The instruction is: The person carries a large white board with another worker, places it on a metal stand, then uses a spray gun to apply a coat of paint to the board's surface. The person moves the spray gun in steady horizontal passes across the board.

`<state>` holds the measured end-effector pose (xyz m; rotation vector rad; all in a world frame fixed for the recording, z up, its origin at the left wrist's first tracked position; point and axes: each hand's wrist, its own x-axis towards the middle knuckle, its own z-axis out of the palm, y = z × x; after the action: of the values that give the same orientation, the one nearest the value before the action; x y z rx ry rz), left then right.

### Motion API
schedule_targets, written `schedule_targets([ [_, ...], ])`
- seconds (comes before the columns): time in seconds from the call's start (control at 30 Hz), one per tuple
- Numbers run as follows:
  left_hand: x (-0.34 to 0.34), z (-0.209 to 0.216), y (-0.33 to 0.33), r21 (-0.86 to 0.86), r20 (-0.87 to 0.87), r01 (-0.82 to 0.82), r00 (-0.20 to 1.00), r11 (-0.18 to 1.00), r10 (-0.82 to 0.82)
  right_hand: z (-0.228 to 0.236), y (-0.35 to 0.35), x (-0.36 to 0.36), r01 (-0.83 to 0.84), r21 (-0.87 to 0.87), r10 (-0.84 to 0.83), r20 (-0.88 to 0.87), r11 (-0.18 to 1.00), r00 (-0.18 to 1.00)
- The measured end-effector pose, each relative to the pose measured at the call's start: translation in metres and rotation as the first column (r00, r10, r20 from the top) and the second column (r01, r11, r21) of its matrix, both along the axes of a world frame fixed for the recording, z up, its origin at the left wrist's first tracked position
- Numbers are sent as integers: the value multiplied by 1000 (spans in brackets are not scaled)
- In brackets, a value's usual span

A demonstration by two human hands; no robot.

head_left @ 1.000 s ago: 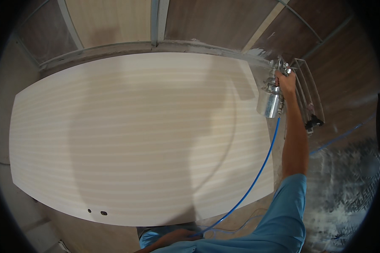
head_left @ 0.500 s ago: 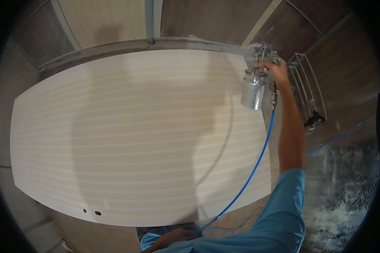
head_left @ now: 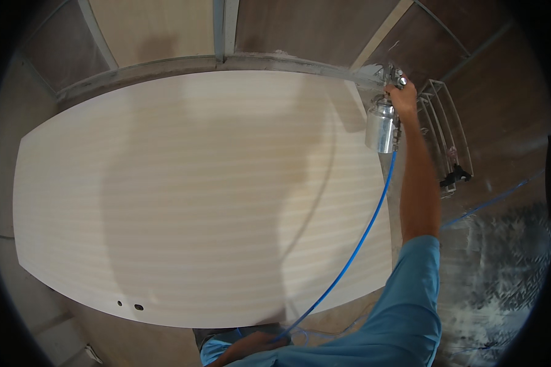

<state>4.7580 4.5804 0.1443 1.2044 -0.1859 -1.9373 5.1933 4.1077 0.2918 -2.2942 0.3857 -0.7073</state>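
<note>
My right hand (head_left: 403,98) is closed around the handle of a spray gun with a shiny metal cup (head_left: 381,129) hanging below it. The arm is stretched far out, and the gun is over the far right corner of a large white door panel (head_left: 196,202) lying flat. From the gun a blue air hose (head_left: 364,235) curves down to my left hand (head_left: 257,344), which is closed on it near my waist. Pale stripes run along the panel. Two small dark holes show near its front left edge.
A wall of wooden panels (head_left: 312,30) runs behind the door panel. On the right, a thin metal rack (head_left: 453,131) carries a black clamp-like piece (head_left: 455,176). More blue hose (head_left: 496,197) trails over the paint-stained floor (head_left: 496,275).
My right hand has moved the spray gun slightly right, and its cup has turned and swung closer to the panel's right edge. My left hand stays at my waist.
</note>
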Motion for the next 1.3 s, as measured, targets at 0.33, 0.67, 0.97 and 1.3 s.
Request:
schedule_targets([
  [0.33, 0, 2, -14, -32, 72, -8, 997, 999, 10, -2, -21, -5, 32, 8, -31, -124, 999, 992],
  [0.67, -44, -19, 28, -295, 454, 165, 891, 941, -14, 32, -21, -176, -23, 28, 29, -235, 999, 972],
  [0.97, -61, -22, 92, -382, 526, 350, 843, 855, -110, 67, 57, -374, 194, -8, -186, -331, 981, 925],
  [1.3, -83, -34, 153, -390, 679, 550, 714, 738, -173, 81, 148, -567, 520, -64, -496, -420, 852, 760],
])
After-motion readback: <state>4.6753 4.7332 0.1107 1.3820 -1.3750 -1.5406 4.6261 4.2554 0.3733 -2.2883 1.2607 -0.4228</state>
